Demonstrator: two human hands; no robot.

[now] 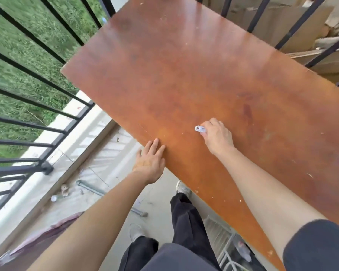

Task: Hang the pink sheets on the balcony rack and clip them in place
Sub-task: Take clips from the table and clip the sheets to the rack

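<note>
A small pale plastic clip [200, 129] sits pinched in my right hand [217, 136] over the smooth reddish-brown wooden tabletop [184, 75]; my left hand [150, 160] rests flat, fingers spread, empty, at its edge.

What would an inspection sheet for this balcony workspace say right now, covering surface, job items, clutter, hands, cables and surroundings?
Surface: brown table, scuffed, flecked with pale specks.
Job's things: small white clip in the right hand; pink fabric low at the left edge, likely a sheet; white wire rack partly visible under the table.
Clutter: metal pipe and debris on the floor.
Hands: left hand open, fingers flat at the table edge; right hand closed on the clip.
Cables: nothing seen.
Surroundings: black railing, grass beyond, cardboard behind the bars.
</note>
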